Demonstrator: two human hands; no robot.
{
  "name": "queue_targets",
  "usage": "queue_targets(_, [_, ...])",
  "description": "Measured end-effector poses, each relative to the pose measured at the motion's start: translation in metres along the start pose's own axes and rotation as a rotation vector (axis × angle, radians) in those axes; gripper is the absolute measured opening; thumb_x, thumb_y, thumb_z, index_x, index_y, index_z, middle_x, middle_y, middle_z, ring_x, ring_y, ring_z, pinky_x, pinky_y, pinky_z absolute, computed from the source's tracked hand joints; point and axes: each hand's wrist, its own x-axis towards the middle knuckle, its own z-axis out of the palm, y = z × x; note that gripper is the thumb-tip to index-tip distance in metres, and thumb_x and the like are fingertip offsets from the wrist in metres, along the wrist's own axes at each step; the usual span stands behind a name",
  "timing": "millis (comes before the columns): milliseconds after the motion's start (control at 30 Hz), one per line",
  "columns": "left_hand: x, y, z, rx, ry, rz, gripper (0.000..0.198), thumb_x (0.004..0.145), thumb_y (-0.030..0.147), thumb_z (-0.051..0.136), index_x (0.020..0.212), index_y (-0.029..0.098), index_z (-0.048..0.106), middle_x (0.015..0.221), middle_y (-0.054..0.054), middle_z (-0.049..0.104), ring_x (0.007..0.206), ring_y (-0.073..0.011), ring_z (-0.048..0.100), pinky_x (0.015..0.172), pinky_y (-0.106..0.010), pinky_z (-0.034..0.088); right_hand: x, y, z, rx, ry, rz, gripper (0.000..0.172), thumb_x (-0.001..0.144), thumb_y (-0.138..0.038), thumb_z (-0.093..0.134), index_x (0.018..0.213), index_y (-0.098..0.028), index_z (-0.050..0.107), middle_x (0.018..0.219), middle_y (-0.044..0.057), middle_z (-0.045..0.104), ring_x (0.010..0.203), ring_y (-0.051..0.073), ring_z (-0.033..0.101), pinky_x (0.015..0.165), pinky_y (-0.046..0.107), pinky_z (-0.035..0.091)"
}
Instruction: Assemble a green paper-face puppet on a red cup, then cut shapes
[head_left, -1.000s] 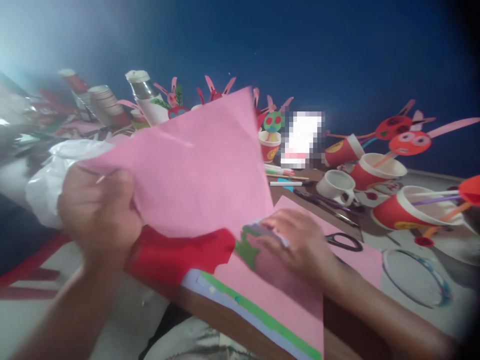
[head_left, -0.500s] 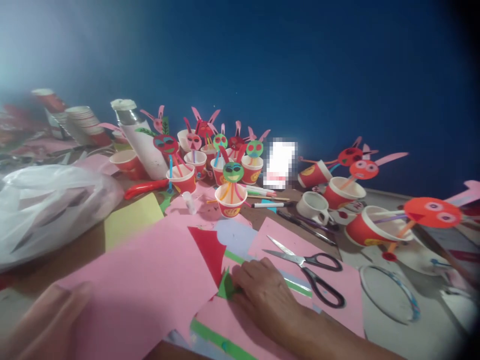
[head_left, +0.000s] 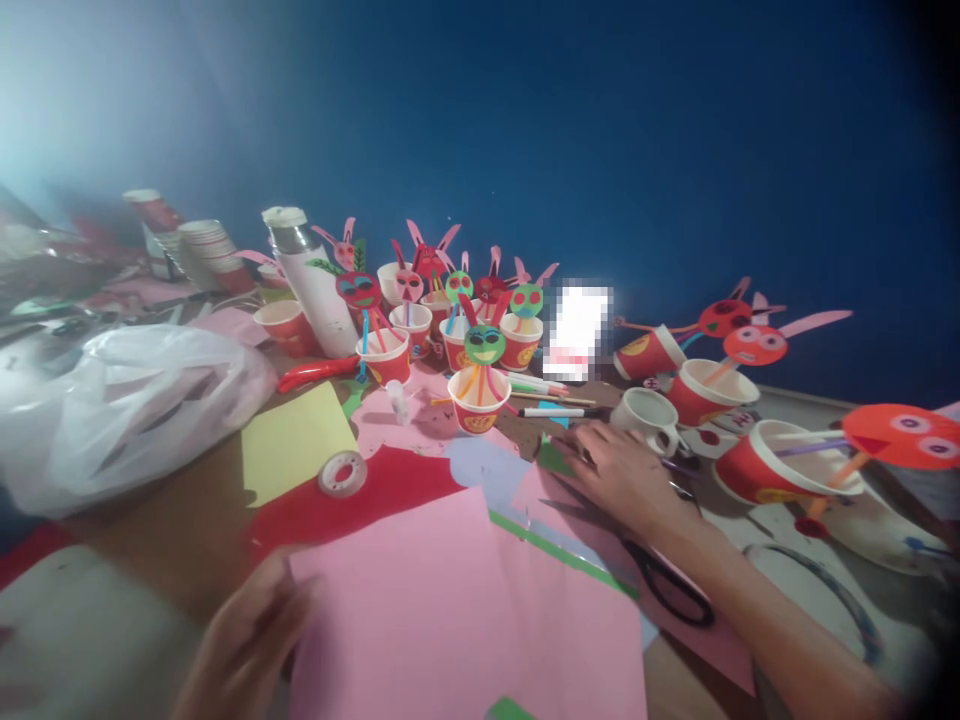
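My left hand (head_left: 259,625) is closed on the left edge of a large pink paper sheet (head_left: 450,610), fingers and thumb pinching it. My right hand (head_left: 619,470) reaches forward over the table, its fingers bent on a small green paper piece (head_left: 553,457). Just past that hand stands a white mug (head_left: 645,410). Under my right forearm lie the scissors, with one black handle (head_left: 679,595) showing and the blades partly hidden. Red paper (head_left: 390,490) and a tape roll (head_left: 343,473) lie behind the pink sheet.
Behind are red paper cups holding paper-faced straw figures, one with a green face (head_left: 484,343). A white bottle (head_left: 311,290) leans at the back left, beside a white plastic bag (head_left: 142,400). At right lie a tipped cup (head_left: 780,465) and a ring (head_left: 817,590).
My right hand has moved forward and to the right with the green paper piece, over the scissors. My left hand has shifted the pink sheet rightward, uncovering the tape roll and more red paper.
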Motion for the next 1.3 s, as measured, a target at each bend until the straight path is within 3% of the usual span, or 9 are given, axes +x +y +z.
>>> queue_targets(100, [-0.001, 0.004, 0.004, -0.004, -0.130, -0.040, 0.034, 0.073, 0.051, 0.060, 0.064, 0.020, 0.048, 0.057, 0.002, 0.050, 0.053, -0.0151, 0.050, 0.047, -0.023, 0.046, -0.002, -0.001, 0.002, 0.011, 0.022, 0.015, 0.022, 0.090, -0.032, 0.047, 0.098, -0.016, 0.060, 0.096, 0.012, 0.065, 0.088, 0.029, 0.058, 0.074, 0.038, 0.034])
queue_targets(200, [0.005, 0.011, 0.007, -0.032, -0.197, -0.032, 0.030, 0.073, 0.049, 0.060, 0.075, 0.019, 0.056, 0.066, -0.001, 0.059, 0.064, -0.0200, 0.058, 0.062, -0.029, 0.052, -0.004, -0.012, -0.005, 0.085, -0.038, -0.034, 0.016, 0.089, -0.029, 0.050, 0.096, -0.021, 0.062, 0.096, 0.007, 0.067, 0.091, 0.026, 0.059, 0.076, 0.036, 0.035])
queue_targets(433, [0.031, 0.030, 0.022, -0.126, -0.233, -0.127, 0.044, 0.068, 0.046, 0.064, 0.102, 0.018, 0.062, 0.089, -0.008, 0.072, 0.082, -0.0275, 0.067, 0.073, -0.035, 0.053, -0.006, -0.035, -0.020, 0.311, -0.176, -0.020, 0.017, 0.089, -0.028, 0.049, 0.085, -0.023, 0.066, 0.088, 0.003, 0.068, 0.085, 0.021, 0.060, 0.077, 0.034, 0.038])
queue_targets(600, [0.036, 0.037, 0.033, -0.257, -0.214, -0.139, 0.051, 0.070, 0.043, 0.065, 0.111, 0.013, 0.059, 0.093, -0.010, 0.072, 0.083, -0.0269, 0.067, 0.071, -0.033, 0.053, -0.012, -0.049, -0.025, 0.521, -0.291, 0.051, 0.022, 0.090, -0.037, 0.047, 0.095, -0.022, 0.063, 0.084, 0.002, 0.068, 0.072, 0.017, 0.061, 0.060, 0.026, 0.043])
queue_targets(733, [0.034, 0.035, 0.038, -0.323, -0.222, -0.151, 0.052, 0.073, 0.042, 0.064, 0.116, 0.013, 0.056, 0.093, -0.009, 0.071, 0.084, -0.0239, 0.065, 0.075, -0.031, 0.051, -0.014, -0.050, -0.022, 0.833, -0.502, 0.143, 0.023, 0.085, -0.039, 0.053, 0.073, -0.019, 0.055, 0.063, -0.004, 0.054, 0.054, 0.012, 0.049, 0.047, 0.021, 0.036])
queue_targets(900, [0.038, 0.029, 0.026, -0.154, -0.471, -0.186, 0.037, 0.072, 0.035, 0.060, 0.100, 0.012, 0.063, 0.051, 0.000, 0.063, 0.050, -0.0162, 0.057, 0.055, -0.025, 0.045, -0.007, -0.041, -0.027, 0.969, -0.510, 0.169, 0.022, 0.088, -0.035, 0.049, 0.073, -0.019, 0.049, 0.064, -0.006, 0.044, 0.056, 0.008, 0.040, 0.050, 0.019, 0.033])
queue_targets(1100, [0.046, 0.056, 0.021, -0.253, -0.695, -0.175, 0.039, 0.063, 0.042, 0.064, 0.093, 0.017, 0.065, 0.086, -0.007, 0.071, 0.078, -0.0241, 0.065, 0.065, -0.028, 0.049, -0.009, -0.050, -0.037, 0.957, -0.517, 0.107, 0.022, 0.089, -0.034, 0.048, 0.073, -0.019, 0.052, 0.065, -0.005, 0.046, 0.059, 0.009, 0.040, 0.052, 0.021, 0.030])
queue_targets(1200, [0.040, 0.070, 0.040, -0.179, -0.720, -0.199, 0.034, 0.064, 0.042, 0.067, 0.085, 0.015, 0.066, 0.073, -0.005, 0.070, 0.066, -0.0220, 0.065, 0.056, -0.026, 0.048, -0.011, -0.055, -0.036, 0.976, -0.490, 0.138, 0.023, 0.089, -0.038, 0.049, 0.078, -0.020, 0.057, 0.068, -0.004, 0.050, 0.061, 0.010, 0.043, 0.054, 0.022, 0.032])
queue_targets(1300, [0.031, 0.068, 0.056, -0.168, -0.581, -0.172, 0.029, 0.066, 0.041, 0.067, 0.071, 0.012, 0.066, 0.061, -0.004, 0.066, 0.056, -0.0186, 0.061, 0.048, -0.023, 0.045, -0.009, -0.049, -0.035, 1.143, -0.445, 0.254, 0.027, 0.089, -0.044, 0.049, 0.102, -0.022, 0.057, 0.072, -0.003, 0.052, 0.062, 0.011, 0.046, 0.056, 0.023, 0.034])
